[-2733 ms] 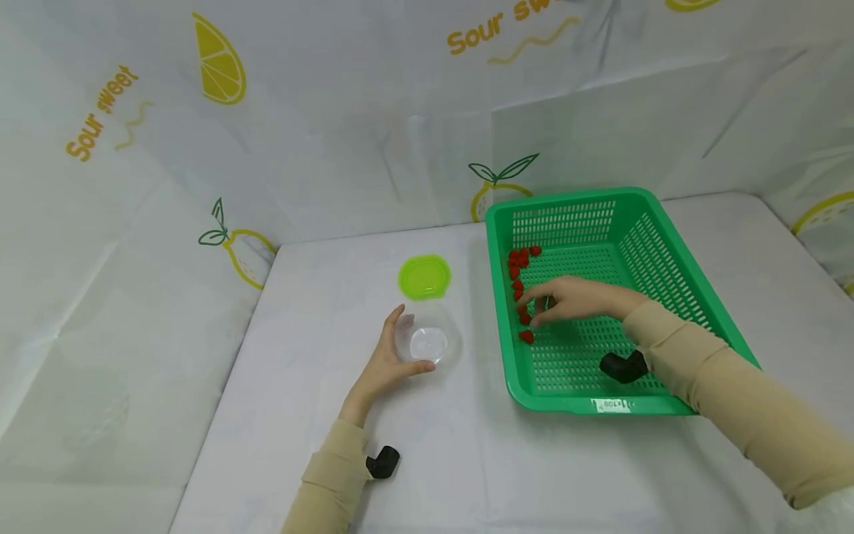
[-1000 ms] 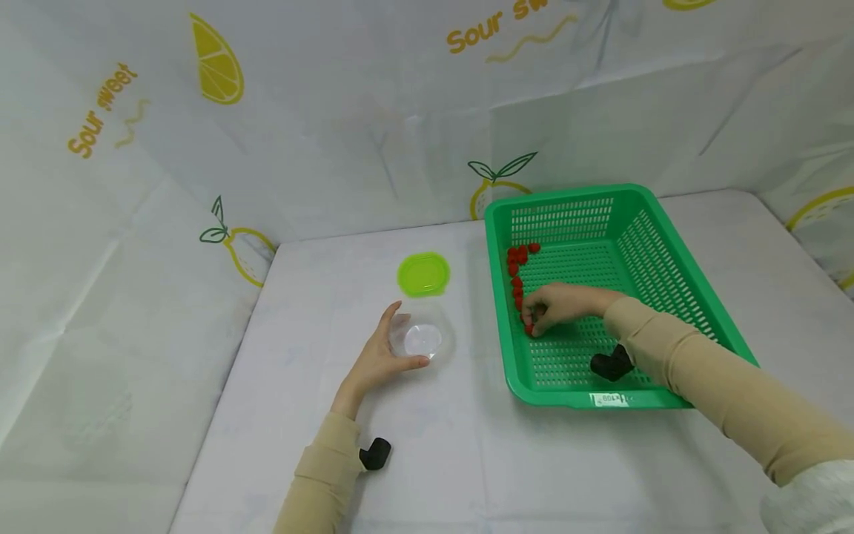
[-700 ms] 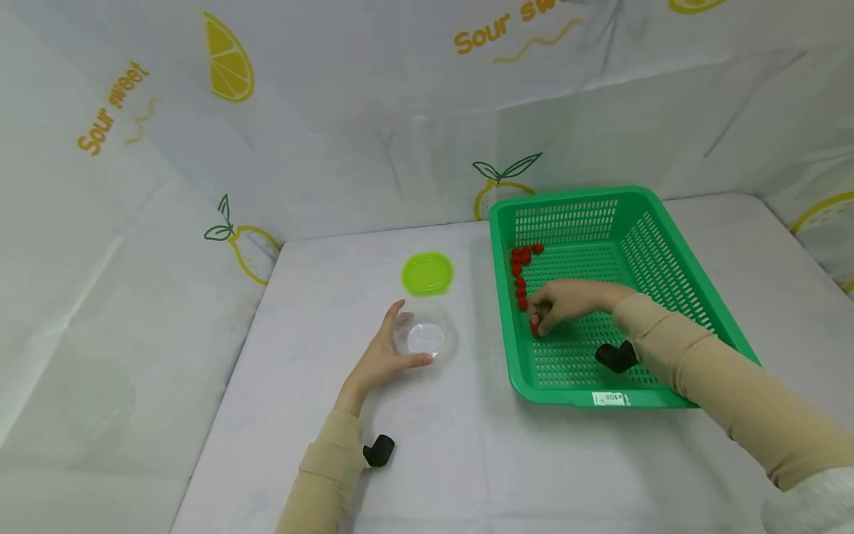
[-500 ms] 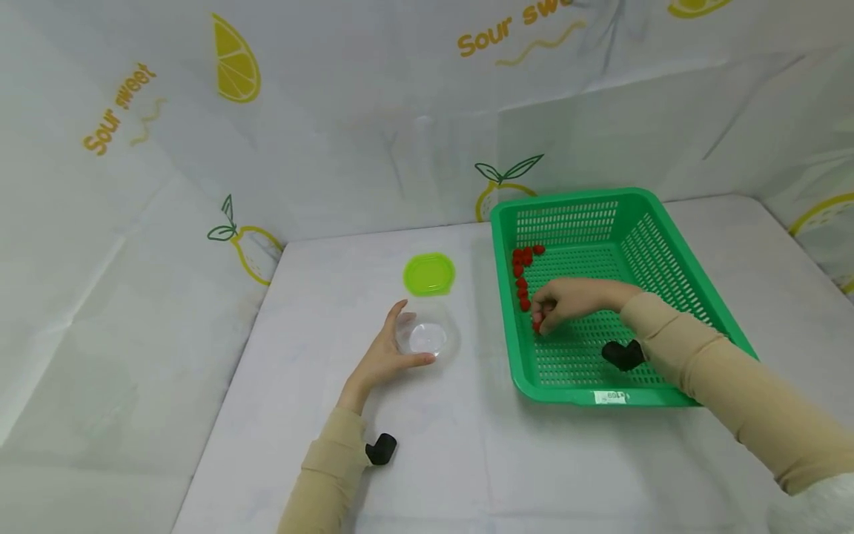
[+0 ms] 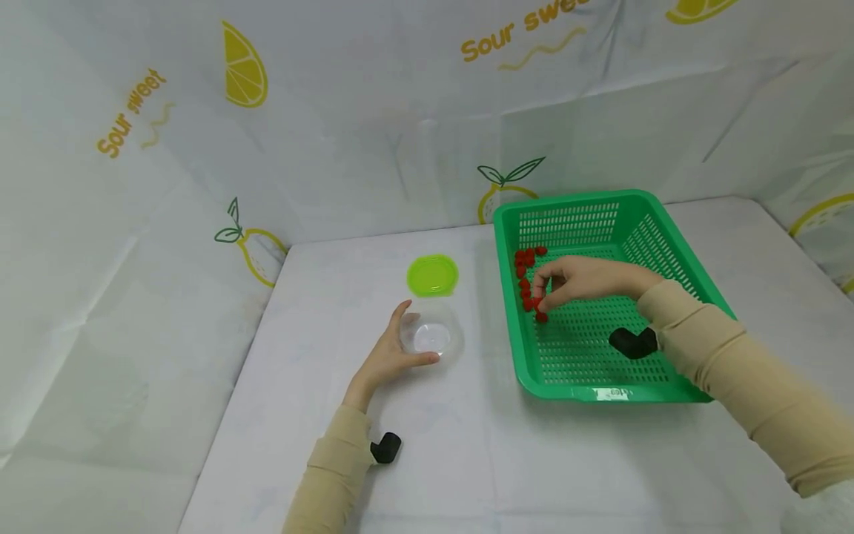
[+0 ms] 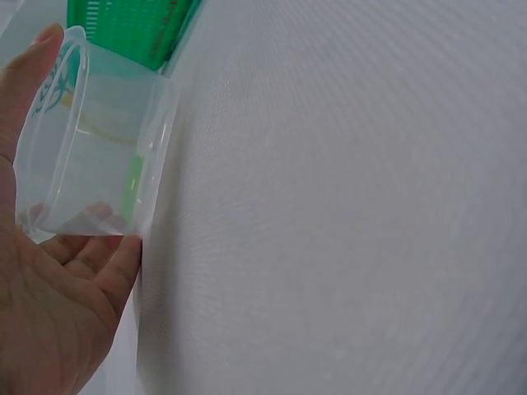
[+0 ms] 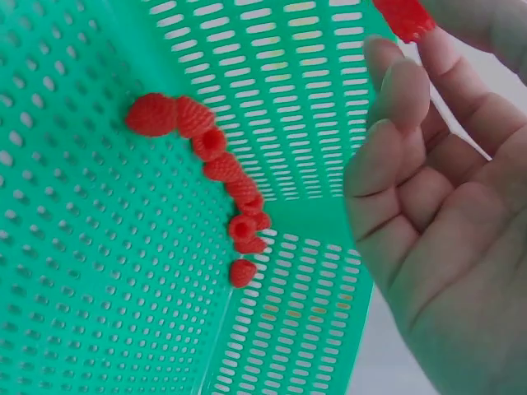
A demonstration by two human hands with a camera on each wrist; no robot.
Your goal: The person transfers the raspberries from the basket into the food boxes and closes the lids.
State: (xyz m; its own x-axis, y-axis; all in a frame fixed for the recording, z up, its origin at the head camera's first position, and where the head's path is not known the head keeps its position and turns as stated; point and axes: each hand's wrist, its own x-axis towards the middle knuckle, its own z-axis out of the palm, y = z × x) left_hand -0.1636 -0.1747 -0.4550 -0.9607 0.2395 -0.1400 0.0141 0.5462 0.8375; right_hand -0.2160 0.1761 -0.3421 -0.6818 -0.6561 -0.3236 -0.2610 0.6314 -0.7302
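A clear plastic tub (image 5: 432,337) stands on the white-covered table, and my left hand (image 5: 387,362) holds it from the left with thumb and fingers round its side. In the left wrist view the tub (image 6: 107,148) is see-through, with a print on it. Over the green basket (image 5: 510,319), my right hand (image 5: 583,279) pinches a red raspberry (image 7: 403,18) between thumb and fingertips, clear of the basket floor. Several more raspberries (image 7: 209,143) lie in a line along the basket's left wall. The other fingers of that hand are loosely bent.
A lime-green lid (image 5: 432,276) lies flat on the table just behind the tub. The slotted basket stands to the right of both, with a white label on its near rim. A white sheet with lemon prints (image 5: 245,74) hangs behind the table.
My right hand reached down to a raspberry near the front of the row, pinched it and lifted it up and slightly away from me. The left hand keeps its hold on the tub.
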